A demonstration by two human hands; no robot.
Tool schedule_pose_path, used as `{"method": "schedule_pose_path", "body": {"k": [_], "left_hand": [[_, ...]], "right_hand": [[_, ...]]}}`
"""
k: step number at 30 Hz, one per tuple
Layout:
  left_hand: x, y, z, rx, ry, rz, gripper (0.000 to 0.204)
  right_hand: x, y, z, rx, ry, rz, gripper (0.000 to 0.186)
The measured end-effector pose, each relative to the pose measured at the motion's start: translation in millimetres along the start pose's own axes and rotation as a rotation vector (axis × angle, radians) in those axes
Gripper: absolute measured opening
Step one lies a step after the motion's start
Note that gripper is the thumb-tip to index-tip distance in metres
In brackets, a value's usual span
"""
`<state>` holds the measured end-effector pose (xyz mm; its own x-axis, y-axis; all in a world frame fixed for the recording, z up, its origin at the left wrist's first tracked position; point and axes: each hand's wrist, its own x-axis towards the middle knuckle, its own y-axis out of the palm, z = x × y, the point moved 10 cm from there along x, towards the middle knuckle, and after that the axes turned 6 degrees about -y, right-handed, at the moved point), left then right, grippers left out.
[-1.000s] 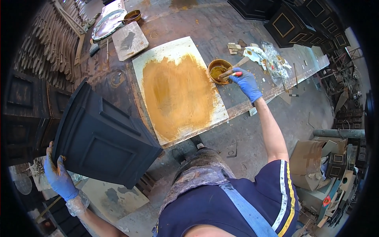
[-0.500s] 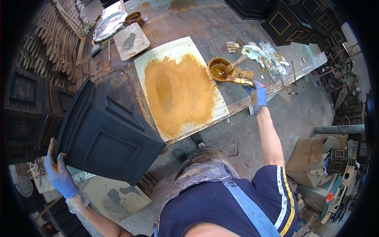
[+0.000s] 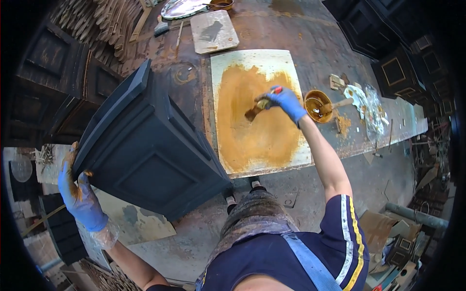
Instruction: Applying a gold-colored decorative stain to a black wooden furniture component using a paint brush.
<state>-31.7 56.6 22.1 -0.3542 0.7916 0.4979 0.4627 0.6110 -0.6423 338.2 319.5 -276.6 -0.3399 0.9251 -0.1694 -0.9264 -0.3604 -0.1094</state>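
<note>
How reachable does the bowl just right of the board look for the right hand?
Likely yes: the right hand, holding a brush at the board, is close beside the bowl, with nothing apparent between them. The stick in it points right, away from the hand.

At the front edge of a brown wooden worktop (image 3: 272,34), a rectangular ochre-smeared pale board (image 3: 238,138) is laid, overhung by a brown-bristled brush (image 3: 254,112). The board is flanked at left by a black panelled cabinet (image 3: 155,150), at right by a round brown bowl (image 3: 307,100) holding a flat wooden stick (image 3: 342,103), and behind by a squarish grey slab (image 3: 225,29).
</note>
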Motion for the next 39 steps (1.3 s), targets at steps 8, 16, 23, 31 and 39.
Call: {"method": "schedule_pose_path", "body": {"k": [8,16,23,31,39], "left_hand": [[-8,-4,0,0.042,0.025,-0.046,0.038],[1,-9,3,0.193,0.01,-0.017,0.041],[26,2,33,-0.054,-0.198,0.169,0.049],[45,1,45,-0.41,-0.184,0.333,0.058],[43,11,99,-0.725,-0.203,0.204,0.065]], "right_hand": [[10,16,66,-0.47,-0.637,-0.105,0.019],[-127,88,42,-0.473,-0.482,0.361,0.023],[45,18,62,-0.273,-0.312,-0.135,0.009],[-89,107,44,-0.66,-0.682,0.402,0.034],[-101,64,221,0.412,-0.482,-0.109,0.023]]}}
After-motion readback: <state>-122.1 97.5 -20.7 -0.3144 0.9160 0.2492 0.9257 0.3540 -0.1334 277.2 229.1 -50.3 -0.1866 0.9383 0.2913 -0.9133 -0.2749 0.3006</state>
